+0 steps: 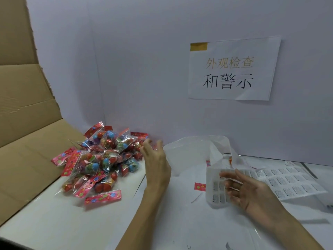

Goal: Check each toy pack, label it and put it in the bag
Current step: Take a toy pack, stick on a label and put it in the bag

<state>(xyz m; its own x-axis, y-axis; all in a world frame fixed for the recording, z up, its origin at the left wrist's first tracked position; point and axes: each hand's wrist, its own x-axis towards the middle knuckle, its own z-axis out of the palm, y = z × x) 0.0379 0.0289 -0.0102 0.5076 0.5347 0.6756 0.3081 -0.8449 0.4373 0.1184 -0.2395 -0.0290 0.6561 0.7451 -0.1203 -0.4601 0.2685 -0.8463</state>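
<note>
Nearest the camera, the right hand (250, 192) is hovering palm-up with fingers spread, gripping nothing, just over a curled label sheet (216, 192) that is lying on the white table (100, 224); further out, the left hand (156, 159) is reaching with loose, open fingers toward the heap of toy packs (100, 159), also holding nothing; the packs are sitting left of centre beside a cardboard flap (27, 141), while the clear bag (194, 152) is slumping to their right; beyond, a paper sign (234, 69) is hanging on the wall. The packs are probably light, crinkly and slippery; pinching the stiffer red header strip looks the safest hold.
</note>
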